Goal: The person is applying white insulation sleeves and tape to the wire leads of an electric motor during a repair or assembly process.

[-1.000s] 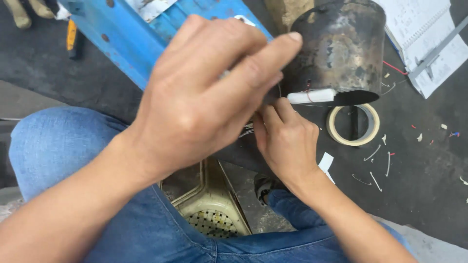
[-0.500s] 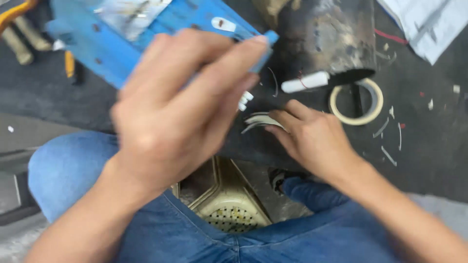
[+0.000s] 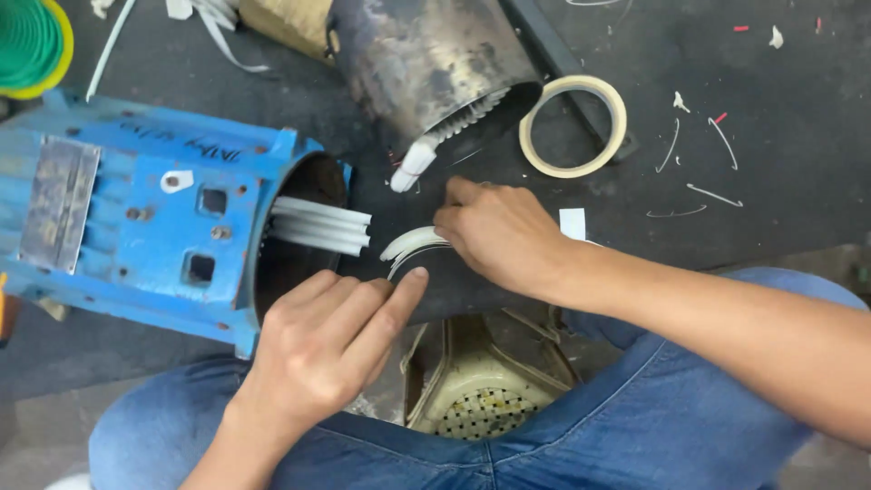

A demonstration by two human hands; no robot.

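One blue motor housing, one dark metal cylinder, one tape roll — and a small bundle of curved white strips on the dark mat. The right hand pinches the strips' end; they arc leftward between both hands. The left hand, fingers loosely extended, touches their lower tip, gripping nothing.

Likely a motor repair workshop — blue motor housing, sooty metal cylinder, tape roll, littered dark floor
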